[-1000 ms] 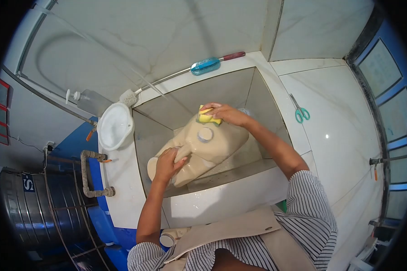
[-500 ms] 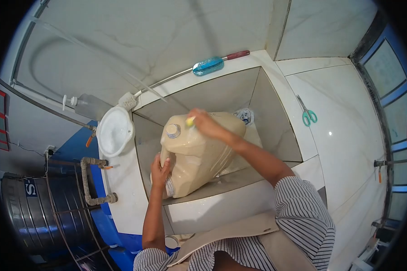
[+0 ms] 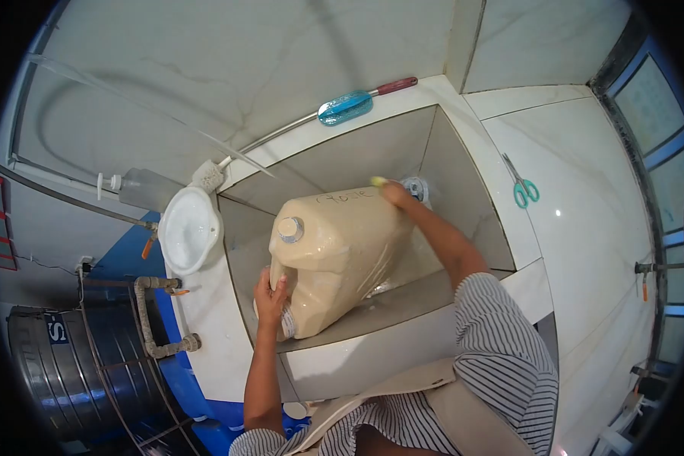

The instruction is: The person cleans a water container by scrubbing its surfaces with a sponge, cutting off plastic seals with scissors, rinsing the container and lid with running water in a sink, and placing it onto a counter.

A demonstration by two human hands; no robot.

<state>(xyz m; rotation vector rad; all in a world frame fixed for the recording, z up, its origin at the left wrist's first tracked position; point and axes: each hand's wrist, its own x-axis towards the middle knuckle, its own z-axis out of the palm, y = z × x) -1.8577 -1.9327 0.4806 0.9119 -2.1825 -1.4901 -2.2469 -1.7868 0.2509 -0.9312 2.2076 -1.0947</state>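
Both hands work at a large cream jerrycan that lies tilted in a tiled sink. Closed on the jerrycan's handle side, the left hand sits at its near left edge, just above a white ribbed cap. The right hand is pinched narrow on what looks like a yellow sponge, held against the upper far end of the jerrycan; blur and the fingers hide most of it. A round, pale screw cap faces up on the jerrycan's left shoulder, and dark handwriting runs along its top edge. Behind the right hand, a clear and white item is partly hidden in the sink. On the white surface to the right lie green-handled scissors. Along the sink's back rim rests a long metal rod with a blue pad and a red grip. A white basin stands at the left rim, beside a clear pump bottle.
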